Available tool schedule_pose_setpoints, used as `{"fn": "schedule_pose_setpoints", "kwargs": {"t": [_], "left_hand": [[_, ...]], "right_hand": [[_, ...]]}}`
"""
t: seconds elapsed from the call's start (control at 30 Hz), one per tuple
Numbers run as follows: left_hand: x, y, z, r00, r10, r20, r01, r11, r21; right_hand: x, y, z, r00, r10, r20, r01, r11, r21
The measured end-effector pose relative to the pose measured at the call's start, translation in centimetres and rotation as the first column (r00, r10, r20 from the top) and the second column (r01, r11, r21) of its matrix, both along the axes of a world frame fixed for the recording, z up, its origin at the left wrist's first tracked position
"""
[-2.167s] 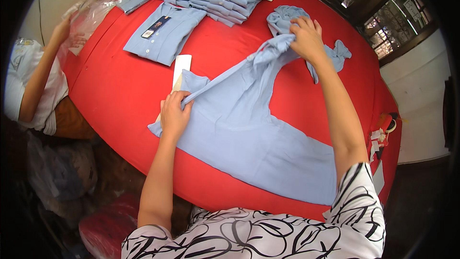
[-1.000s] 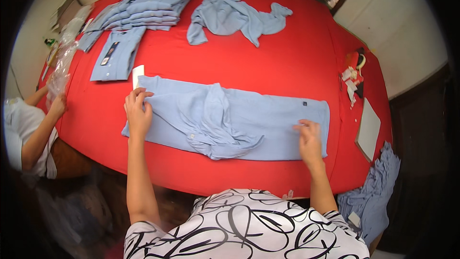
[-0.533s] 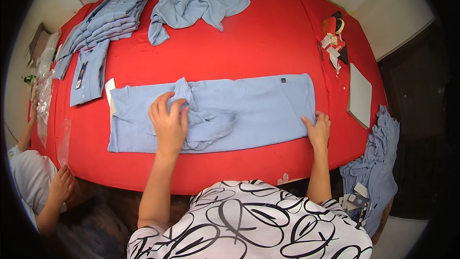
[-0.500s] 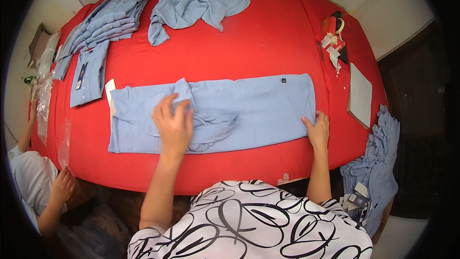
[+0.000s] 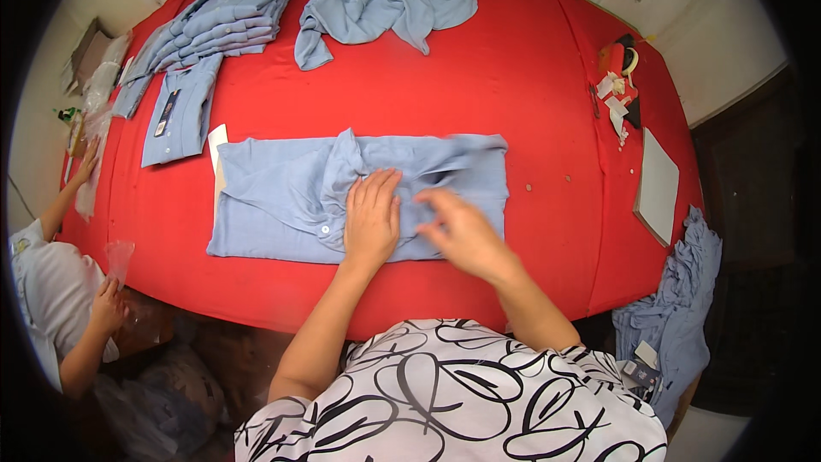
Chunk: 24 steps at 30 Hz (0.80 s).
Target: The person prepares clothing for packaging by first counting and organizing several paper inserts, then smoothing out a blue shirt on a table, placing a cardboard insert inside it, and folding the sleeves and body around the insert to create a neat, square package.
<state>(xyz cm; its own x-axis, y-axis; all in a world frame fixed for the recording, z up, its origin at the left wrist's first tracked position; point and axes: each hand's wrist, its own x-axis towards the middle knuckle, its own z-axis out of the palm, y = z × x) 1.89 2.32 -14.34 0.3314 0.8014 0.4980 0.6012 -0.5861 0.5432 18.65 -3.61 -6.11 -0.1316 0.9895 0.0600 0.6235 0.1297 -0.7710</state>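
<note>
A light blue button shirt (image 5: 274, 205) lies as a long folded strip across the near middle of the red table. My left hand (image 5: 374, 214) rests flat on its bunched middle, fingers stretched out. Just to the right, my right hand (image 5: 466, 235) hovers over the cloth, slightly blurred, its bent fingers and thumb apart with nothing visible between them. Beyond it, a flap of the shirt is smeared by motion. A small white button shows left of my left hand. From under the shirt's left end sticks a pale card strip (image 5: 219, 147).
Folded blue shirts (image 5: 227, 26) are stacked far left, beside a tagged folded shirt (image 5: 181, 111). A crumpled blue garment (image 5: 368, 8) lies at the back. A white board (image 5: 657, 186) and more blue garments (image 5: 671, 291) are right. A co-worker's hand (image 5: 109, 304) holds clear plastic at left.
The shirt's right end has been turned inward, shortening the strip. My right hand has moved left from that end. My left hand has come down flat on the cloth. The view has shifted slightly.
</note>
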Motion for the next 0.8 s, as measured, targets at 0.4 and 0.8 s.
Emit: {"fn": "schedule_pose_setpoints", "kwargs": {"t": [0.4, 0.8], "left_hand": [[0.6, -2.6, 4.8, 0.96, -0.247, 0.133, 0.247, 0.969, 0.014], [1.6, -1.7, 6.1, 0.75, 0.195, 0.632, 0.359, 0.683, -0.636]], "right_hand": [[9.1, -2.0, -5.2, 0.81, -0.517, 0.275, 0.536, 0.844, 0.01], [4.8, -0.8, -2.8, 0.279, 0.056, -0.959, -0.183, 0.983, 0.004]]}}
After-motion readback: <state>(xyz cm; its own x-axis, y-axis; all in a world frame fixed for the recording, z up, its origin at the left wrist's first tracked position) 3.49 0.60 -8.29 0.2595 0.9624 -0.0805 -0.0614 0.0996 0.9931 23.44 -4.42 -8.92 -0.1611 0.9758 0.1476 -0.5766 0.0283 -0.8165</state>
